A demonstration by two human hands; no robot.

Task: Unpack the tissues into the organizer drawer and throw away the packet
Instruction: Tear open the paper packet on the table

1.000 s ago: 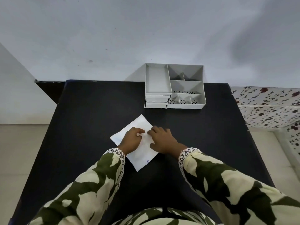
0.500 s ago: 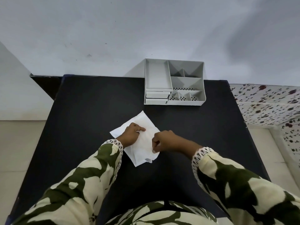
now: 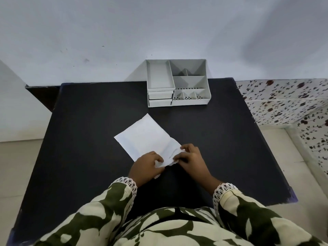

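Observation:
A flat white tissue packet point(image 3: 144, 137) lies slanted on the black table point(image 3: 88, 132), its near end crumpled. My left hand point(image 3: 146, 166) pinches that near end from the left. My right hand point(image 3: 190, 159) pinches the same end from the right, fingers curled on the wrapper. The grey organizer point(image 3: 177, 82) stands at the table's far edge, its two small drawers point(image 3: 160, 98) shut on its left front. No tissues show outside the packet.
A pale wall rises behind the table. A floral-patterned surface point(image 3: 284, 100) lies to the right. Beige floor shows on both sides. My camouflage-patterned sleeves fill the lower part of the view.
Both hands have slid from the packet's middle to its near end and closed on it. The near end is now crumpled and slightly lifted.

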